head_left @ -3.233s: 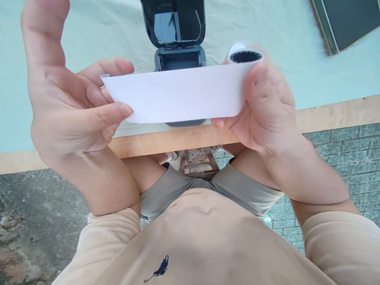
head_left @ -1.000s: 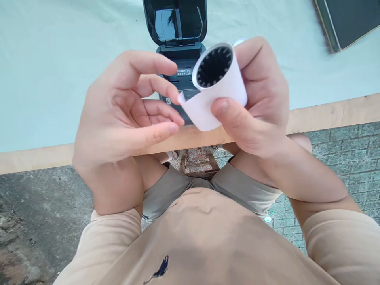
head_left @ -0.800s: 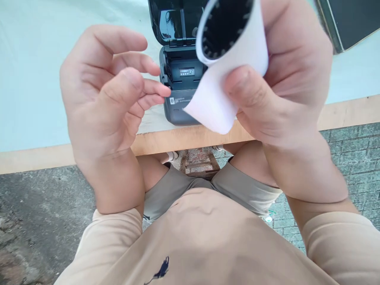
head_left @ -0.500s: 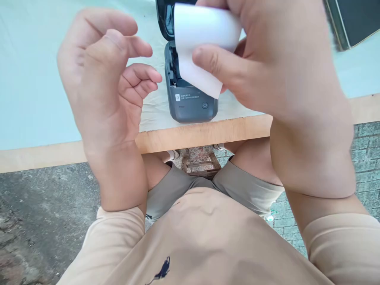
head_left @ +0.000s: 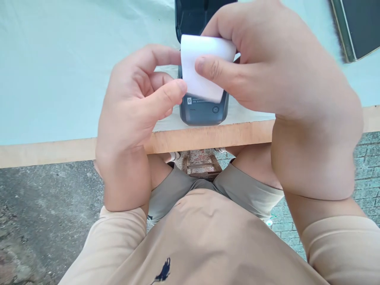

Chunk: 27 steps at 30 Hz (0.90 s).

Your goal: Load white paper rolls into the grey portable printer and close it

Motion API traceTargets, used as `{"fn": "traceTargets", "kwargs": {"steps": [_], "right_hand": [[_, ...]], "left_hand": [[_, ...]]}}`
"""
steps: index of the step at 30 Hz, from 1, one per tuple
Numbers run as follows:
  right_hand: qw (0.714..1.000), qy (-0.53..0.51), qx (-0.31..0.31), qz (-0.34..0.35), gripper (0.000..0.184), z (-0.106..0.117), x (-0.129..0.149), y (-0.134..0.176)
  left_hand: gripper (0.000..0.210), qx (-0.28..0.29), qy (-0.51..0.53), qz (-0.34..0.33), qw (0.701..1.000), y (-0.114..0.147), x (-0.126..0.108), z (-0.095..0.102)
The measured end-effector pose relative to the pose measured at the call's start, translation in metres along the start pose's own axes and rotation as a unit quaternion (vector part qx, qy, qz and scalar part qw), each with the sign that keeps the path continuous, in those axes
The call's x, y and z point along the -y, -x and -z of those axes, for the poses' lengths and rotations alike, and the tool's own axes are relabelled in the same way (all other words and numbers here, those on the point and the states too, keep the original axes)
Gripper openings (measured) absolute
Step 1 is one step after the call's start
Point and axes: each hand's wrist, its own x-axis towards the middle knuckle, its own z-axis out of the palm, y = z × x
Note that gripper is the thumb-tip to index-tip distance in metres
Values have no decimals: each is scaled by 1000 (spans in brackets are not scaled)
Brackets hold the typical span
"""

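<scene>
Paper roll [head_left: 209, 46]: plain white
Device [head_left: 203, 115]: dark grey, white lettering [head_left: 196, 101]
Tablecloth [head_left: 74, 71]: pale aqua
Shirt [head_left: 213, 237]: beige, dark-blue motif [head_left: 164, 270]
Shorts [head_left: 246, 186]: grey

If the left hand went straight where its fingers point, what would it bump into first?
Most likely the white paper, held in the right hand. The left hand has its fingers just at the paper's edge, maybe touching it; depth is hard to tell from one view.

Bright, diffuse daylight; soft shading on shirt [head_left: 219, 237]. Paper [head_left: 196, 82] near washed out. Right hand [head_left: 261, 71] slightly blurred. Wide-angle stretch towards edges.
</scene>
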Motion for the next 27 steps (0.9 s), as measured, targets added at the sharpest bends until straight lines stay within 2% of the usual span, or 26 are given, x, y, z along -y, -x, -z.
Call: {"fn": "traceTargets", "kwargs": {"steps": [2,6,7,9,10,12,17,22,27], "right_hand": [[1000,5,4,-3,25,-3,-1,-2],[1000,-13,4,2,23,-5,-1,-3],[1000,-19,4,3,24,-5,-1,-3],[1000,-23,-1,1,26,-4,-1,-3],[1000,-21,-3,-1,27,-3,-2,-3],[1000,-13,-2,1,28,-3,-4,-4],[999,44,-11,27,34,-9,-8,-7],[996,89,-10,11,34,-14,-8,-10],[993,120,-5,4,39,-14,-8,-9]], "left_hand": [[32,4,-21,46,999,0,0,1],[33,16,-18,58,998,0,3,4],[29,15,-34,62,997,0,3,5],[7,17,-82,66,994,1,0,4],[6,22,-107,63,992,2,-2,4],[18,29,-144,55,988,3,-6,2],[25,23,-189,69,979,2,-6,-4],[28,26,-227,71,971,1,-2,-8],[28,-18,-220,51,974,0,-3,-3]]}}
